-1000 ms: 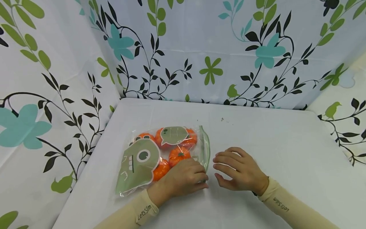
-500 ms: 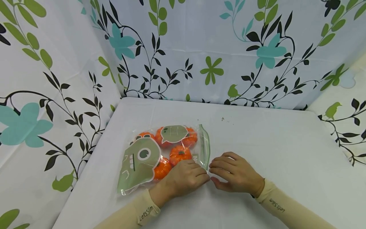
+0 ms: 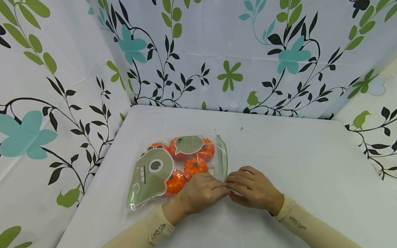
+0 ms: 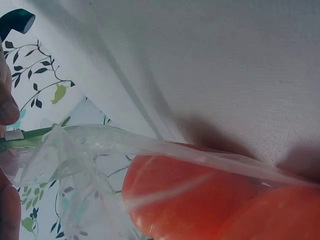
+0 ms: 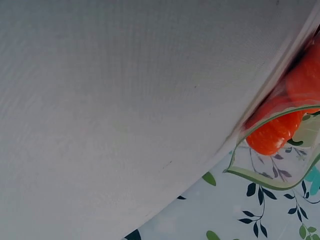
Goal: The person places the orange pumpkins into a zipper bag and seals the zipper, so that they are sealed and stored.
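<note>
A clear zip bag (image 3: 150, 179) with a green printed dinosaur lies on the white table, holding several orange toy pumpkins (image 3: 195, 167). My left hand (image 3: 198, 193) lies over its near right corner and grips the edge there. From the right, my right hand (image 3: 255, 189) meets it, fingers curled at the same corner of the green zip strip (image 3: 223, 155). Fingertips are partly hidden in the head view. A small white slider (image 4: 14, 135) sits on the strip beside a finger in the left wrist view. The bag's mouth (image 5: 280, 185) gapes in the right wrist view.
The white-covered table (image 3: 294, 148) extends to the right of the bag. A patterned curtain (image 3: 198, 51) with leaves and flowers hangs behind and at both sides. Small dark specks (image 3: 242, 129) mark the cloth toward the back.
My right hand has moved left until its fingertips meet the left hand at the bag's corner. The left hand has stayed near that corner; the bag has barely shifted.
</note>
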`<control>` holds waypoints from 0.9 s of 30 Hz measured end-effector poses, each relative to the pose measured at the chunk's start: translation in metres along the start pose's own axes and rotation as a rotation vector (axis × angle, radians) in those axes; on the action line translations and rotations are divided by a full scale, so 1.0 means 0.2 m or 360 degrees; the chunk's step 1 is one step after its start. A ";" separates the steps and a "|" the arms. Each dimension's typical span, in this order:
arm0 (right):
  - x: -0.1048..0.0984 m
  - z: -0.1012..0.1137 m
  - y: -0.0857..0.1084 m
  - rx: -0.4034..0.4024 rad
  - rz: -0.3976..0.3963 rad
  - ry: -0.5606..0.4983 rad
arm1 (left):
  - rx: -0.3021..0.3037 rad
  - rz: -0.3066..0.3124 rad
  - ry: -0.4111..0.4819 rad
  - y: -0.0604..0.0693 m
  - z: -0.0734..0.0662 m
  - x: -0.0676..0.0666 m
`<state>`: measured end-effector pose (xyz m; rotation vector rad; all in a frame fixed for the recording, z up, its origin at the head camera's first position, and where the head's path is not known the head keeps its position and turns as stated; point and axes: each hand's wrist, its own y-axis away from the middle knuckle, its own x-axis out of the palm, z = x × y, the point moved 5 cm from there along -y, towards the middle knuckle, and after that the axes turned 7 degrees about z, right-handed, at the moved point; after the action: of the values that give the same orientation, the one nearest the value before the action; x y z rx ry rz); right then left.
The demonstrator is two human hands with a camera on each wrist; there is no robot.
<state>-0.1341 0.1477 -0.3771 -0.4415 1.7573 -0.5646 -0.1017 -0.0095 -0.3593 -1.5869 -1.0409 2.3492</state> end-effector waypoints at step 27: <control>0.02 -0.01 -0.01 0.0122 -0.0063 0.0009 | -0.0173 -0.0056 0.0105 -0.02 0.01 -0.01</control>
<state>-0.1373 0.1447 -0.3784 -0.4220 1.7294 -0.6600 -0.1031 -0.0092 -0.3546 -1.6566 -1.1902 2.2370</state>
